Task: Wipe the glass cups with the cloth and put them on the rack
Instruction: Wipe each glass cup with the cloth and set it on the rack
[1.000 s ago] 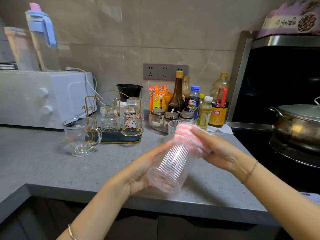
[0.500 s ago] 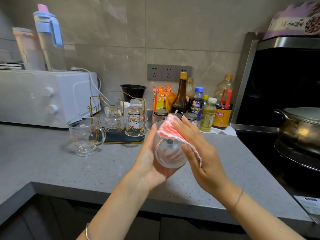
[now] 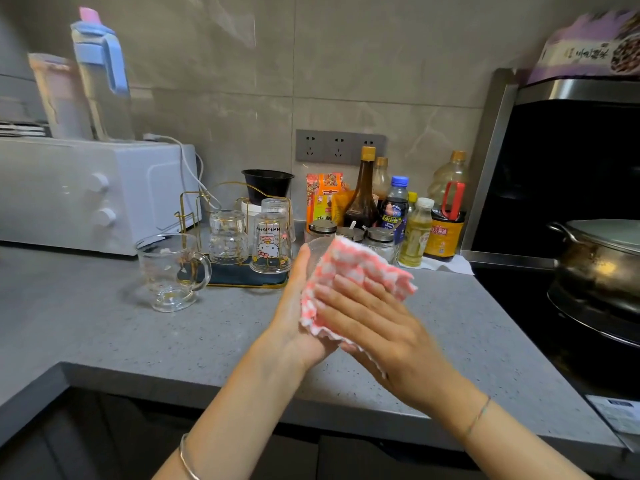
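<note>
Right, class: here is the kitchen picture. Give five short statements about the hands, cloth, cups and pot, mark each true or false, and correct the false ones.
1. The right hand presses a pink and white cloth against a cup. True.
2. The mug sits on the rack. False: it stands on the counter beside the rack.
3. The cups on the rack are upside down. True.
4. The pot has no lid. False: a lid covers it.
5. The left hand lies flat on the counter. False: it holds the cup.
</note>
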`<move>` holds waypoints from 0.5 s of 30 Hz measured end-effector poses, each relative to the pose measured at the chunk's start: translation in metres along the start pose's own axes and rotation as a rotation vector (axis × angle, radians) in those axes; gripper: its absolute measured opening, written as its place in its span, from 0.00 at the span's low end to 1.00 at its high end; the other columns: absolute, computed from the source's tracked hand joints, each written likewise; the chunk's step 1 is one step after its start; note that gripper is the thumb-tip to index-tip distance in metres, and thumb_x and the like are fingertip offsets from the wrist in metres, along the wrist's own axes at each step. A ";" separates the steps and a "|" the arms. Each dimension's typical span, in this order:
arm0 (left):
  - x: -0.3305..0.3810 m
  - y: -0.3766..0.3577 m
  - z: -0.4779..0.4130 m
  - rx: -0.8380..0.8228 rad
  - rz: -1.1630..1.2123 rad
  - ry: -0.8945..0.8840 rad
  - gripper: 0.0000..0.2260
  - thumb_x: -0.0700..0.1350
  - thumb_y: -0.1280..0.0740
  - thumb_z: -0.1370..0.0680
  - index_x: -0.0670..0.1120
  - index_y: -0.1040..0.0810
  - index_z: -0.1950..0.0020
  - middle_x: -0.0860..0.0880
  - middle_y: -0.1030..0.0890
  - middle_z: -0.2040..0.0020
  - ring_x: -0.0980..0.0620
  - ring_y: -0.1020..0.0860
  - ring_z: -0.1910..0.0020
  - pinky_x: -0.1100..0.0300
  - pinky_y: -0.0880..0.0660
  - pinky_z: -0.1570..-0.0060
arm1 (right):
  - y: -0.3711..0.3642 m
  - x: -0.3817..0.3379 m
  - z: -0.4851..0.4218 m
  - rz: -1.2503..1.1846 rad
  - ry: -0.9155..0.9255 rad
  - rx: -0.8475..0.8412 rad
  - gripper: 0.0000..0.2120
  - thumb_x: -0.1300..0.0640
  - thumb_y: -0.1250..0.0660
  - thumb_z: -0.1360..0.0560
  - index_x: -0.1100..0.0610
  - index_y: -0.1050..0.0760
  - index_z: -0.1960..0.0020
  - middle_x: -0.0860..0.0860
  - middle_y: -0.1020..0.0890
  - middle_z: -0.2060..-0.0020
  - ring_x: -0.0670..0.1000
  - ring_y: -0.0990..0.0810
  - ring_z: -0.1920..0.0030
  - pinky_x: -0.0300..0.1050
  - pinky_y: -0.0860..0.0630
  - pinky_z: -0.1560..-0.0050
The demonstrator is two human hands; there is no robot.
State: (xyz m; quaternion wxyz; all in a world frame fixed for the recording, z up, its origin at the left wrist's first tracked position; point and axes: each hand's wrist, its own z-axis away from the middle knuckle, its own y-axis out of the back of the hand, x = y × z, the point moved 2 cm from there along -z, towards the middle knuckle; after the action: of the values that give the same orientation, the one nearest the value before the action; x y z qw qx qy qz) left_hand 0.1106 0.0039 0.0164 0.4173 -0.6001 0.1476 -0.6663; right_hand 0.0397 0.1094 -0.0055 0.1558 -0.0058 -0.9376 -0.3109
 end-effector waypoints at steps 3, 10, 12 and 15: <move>-0.004 -0.005 0.001 0.004 0.136 -0.079 0.21 0.57 0.43 0.19 0.41 0.23 0.59 0.45 0.20 0.72 0.51 0.21 0.77 0.64 0.24 0.77 | 0.005 0.006 -0.010 0.027 -0.046 0.022 0.24 0.61 0.37 0.22 0.58 0.38 0.28 0.52 0.34 0.29 0.50 0.40 0.25 0.49 0.45 0.25; 0.014 -0.002 0.005 0.002 0.105 -0.034 0.37 0.67 0.36 0.26 0.34 0.24 0.37 0.34 0.17 0.49 0.39 0.16 0.56 0.49 0.18 0.61 | 0.001 0.006 0.001 0.012 -0.060 0.025 0.20 0.57 0.40 0.19 0.59 0.37 0.29 0.52 0.33 0.29 0.51 0.39 0.26 0.49 0.42 0.26; 0.015 -0.001 0.004 -0.012 0.055 -0.032 0.39 0.69 0.37 0.27 0.34 0.24 0.36 0.34 0.18 0.45 0.38 0.18 0.48 0.45 0.21 0.50 | -0.002 0.001 0.004 0.020 -0.018 -0.004 0.20 0.58 0.40 0.19 0.58 0.36 0.29 0.52 0.33 0.29 0.51 0.38 0.26 0.49 0.42 0.26; 0.012 -0.002 0.003 -0.034 -0.029 -0.045 0.37 0.69 0.40 0.26 0.35 0.22 0.39 0.37 0.16 0.51 0.42 0.16 0.55 0.49 0.19 0.53 | -0.001 0.001 -0.004 0.035 0.019 0.004 0.20 0.58 0.39 0.20 0.58 0.36 0.29 0.52 0.33 0.30 0.51 0.38 0.26 0.48 0.43 0.26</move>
State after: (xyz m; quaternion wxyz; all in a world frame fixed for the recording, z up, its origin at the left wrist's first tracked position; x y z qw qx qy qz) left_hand 0.1129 -0.0026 0.0265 0.4004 -0.6240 0.1407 -0.6561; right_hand 0.0401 0.1064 -0.0032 0.1702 -0.0188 -0.9364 -0.3063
